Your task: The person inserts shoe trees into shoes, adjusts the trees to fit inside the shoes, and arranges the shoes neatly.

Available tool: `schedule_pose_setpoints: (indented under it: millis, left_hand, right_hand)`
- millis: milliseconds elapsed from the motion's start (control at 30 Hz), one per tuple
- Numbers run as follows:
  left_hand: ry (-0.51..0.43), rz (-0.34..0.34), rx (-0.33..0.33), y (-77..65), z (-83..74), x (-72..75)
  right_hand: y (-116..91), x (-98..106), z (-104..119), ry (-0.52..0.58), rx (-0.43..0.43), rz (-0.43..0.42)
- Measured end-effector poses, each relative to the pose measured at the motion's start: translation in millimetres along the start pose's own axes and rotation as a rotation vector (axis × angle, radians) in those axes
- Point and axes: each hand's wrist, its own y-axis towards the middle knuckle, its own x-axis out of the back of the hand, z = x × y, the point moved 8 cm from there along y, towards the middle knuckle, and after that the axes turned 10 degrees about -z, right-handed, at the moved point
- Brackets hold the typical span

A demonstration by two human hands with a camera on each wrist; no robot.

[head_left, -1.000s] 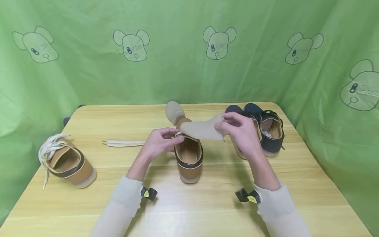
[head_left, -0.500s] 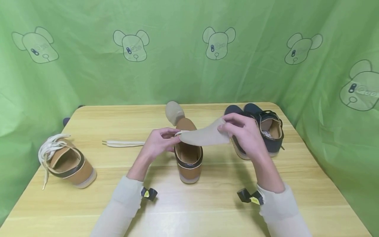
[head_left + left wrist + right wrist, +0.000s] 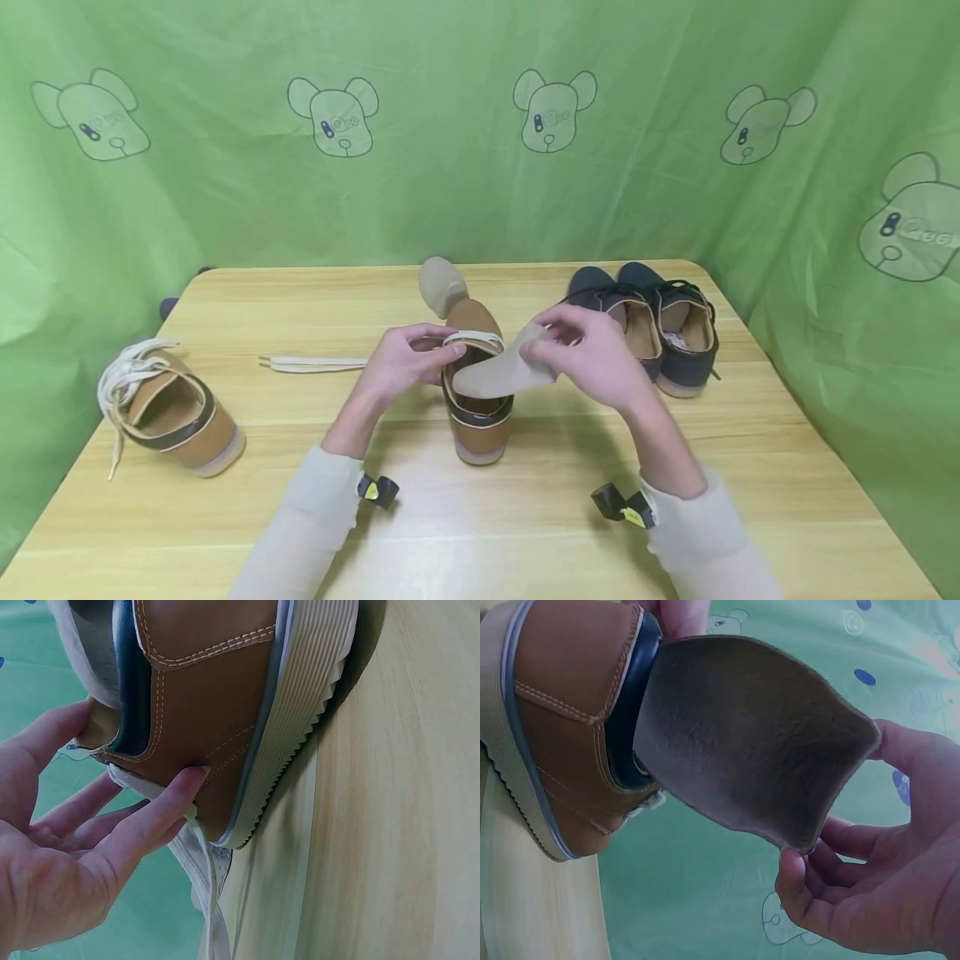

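Observation:
My right hand [image 3: 592,354] pinches a greyish, curved pulp shoe insert [image 3: 502,372] by one end. Its other, rounded end dips at the opening of a brown leather shoe [image 3: 480,437]. In the right wrist view the insert [image 3: 735,727] shows its hollow side, thumb and fingers at opposite edges. My left hand [image 3: 405,358] holds the same shoe by its left side near the laces. In the left wrist view that hand [image 3: 82,832] has its thumb at the tongue and a finger on the leather side [image 3: 217,712]. The shoe stands on the table, heel toward me.
A second brown shoe [image 3: 213,433] with loose white laces stands at left. A white lace [image 3: 315,364] lies left of my left hand. Another greyish insert [image 3: 442,286] lies beyond the middle shoe's toe. Two dark blue shoes [image 3: 686,358] stand at back right. Green curtains [image 3: 450,208] surround the table.
The insert has come down and left, from above the shoe's front to its opening, with my right hand following. My left hand and the shoe have stayed put.

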Motion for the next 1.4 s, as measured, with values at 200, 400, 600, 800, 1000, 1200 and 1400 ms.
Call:
schedule_pose_setpoints:
  millis: [200,400,600,800,1000,1200,1400]
  left_hand:
    - [0.01,-0.005,0.003,0.1,0.0,0.3]
    - [0.027,-0.011,0.002,0.1,0.4,0.5]
    - [0.045,-0.021,0.001,-1.2,-0.3,1.9]
    - [0.048,-0.013,-0.008,-0.7,-0.2,1.3]
    - [0.054,-0.012,-0.011,-0.3,-0.4,1.8]
    - [0.033,-0.006,-0.014,0.3,-0.3,1.1]
    - [0.035,-0.007,-0.014,0.0,0.0,0.4]
  right_hand:
    - [-6,-6,9,-0.107,0.023,-0.011]
    - [-11,-11,15,-0.161,0.05,-0.039]
    - [-15,-20,23,-0.193,0.099,-0.052]
    - [-15,-24,24,-0.203,0.121,-0.046]
    - [-13,-26,21,-0.181,0.127,-0.012]
    - [-13,-27,21,-0.108,0.151,0.087]
    - [-15,-31,18,-0.068,0.144,0.18]
